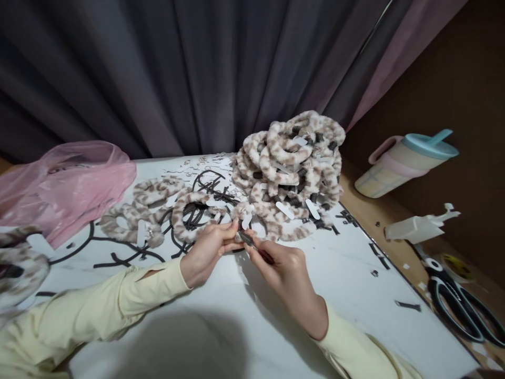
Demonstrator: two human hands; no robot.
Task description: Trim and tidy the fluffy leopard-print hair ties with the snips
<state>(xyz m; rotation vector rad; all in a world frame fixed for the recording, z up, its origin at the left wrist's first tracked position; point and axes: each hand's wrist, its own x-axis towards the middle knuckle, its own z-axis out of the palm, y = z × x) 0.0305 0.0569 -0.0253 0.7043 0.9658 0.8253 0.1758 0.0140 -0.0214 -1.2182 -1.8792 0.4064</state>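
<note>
Both of my hands meet near the middle of the white table (pixel 205 321). My left hand (pixel 209 250) is closed, thumb and fingers pinching at the end of a spotted plush ring (pixel 241 211) that carries a white tag; its exact grip is partly hidden. In my right hand (pixel 286 268) is a slim dark tool (pixel 252 242), its tip at my left fingertips. Its kind is hard to make out. Just beyond my left hand lies another plush ring (pixel 181 213), over a tangle of black cords (pixel 205 184).
A tall heap of plush rings (pixel 292 158) stands behind my hands. To the left is a pink plastic bag (pixel 87 179). On the right are a tumbler (pixel 406 160), a white squeeze bottle (pixel 418 226) and scissors (pixel 457 300). Short black cord pieces (pixel 379 255) lie about.
</note>
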